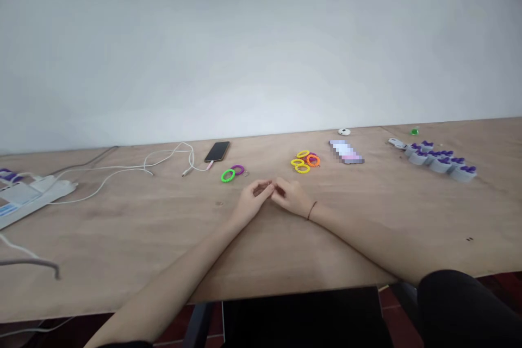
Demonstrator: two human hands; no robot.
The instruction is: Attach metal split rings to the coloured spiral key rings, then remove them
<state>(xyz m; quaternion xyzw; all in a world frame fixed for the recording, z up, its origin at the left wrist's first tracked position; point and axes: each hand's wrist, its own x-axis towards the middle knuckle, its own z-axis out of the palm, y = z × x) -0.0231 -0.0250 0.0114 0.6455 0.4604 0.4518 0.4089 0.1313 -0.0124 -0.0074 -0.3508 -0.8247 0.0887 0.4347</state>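
We are holding our left hand (252,201) and right hand (289,198) almost fingertip to fingertip above the wooden surface (122,239), both pinched nearly closed on a tiny item (271,185) too small to identify, while green and purple coil rings (232,174) are lying just beyond the left hand.

The tabletop (122,234) is matt, lightly grained plywood, the phone (217,151) has a glossy black face, the coil rings (305,162) look like shiny ridged plastic, and the cable (110,168) is smooth white plastic.
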